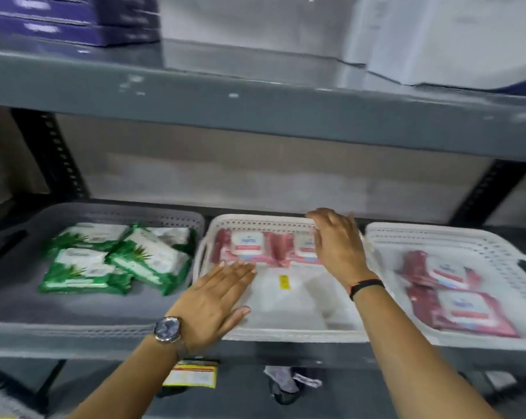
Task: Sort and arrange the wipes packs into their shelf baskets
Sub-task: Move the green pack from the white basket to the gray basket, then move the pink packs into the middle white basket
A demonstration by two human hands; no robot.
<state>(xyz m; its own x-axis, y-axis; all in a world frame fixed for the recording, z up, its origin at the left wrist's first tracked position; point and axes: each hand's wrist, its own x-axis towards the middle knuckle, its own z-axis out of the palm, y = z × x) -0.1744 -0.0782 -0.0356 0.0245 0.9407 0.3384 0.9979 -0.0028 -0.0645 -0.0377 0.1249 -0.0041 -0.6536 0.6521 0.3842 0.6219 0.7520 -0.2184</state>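
Three baskets stand side by side on the middle shelf. The grey basket on the left holds several green wipes packs. In the middle white basket, pink packs lie in a row along the back wall. The right white basket holds dark red packs. My left hand lies flat and open inside the middle basket, fingertips at the front edge of the pink row. My right hand is open, palm against the right end of that row, partly hiding a pack.
The upper shelf board overhangs the baskets; purple boxes and white packages sit on it. A yellow sticker lies on the middle basket's floor. A yellow label and crumpled wrapping show below the shelf.
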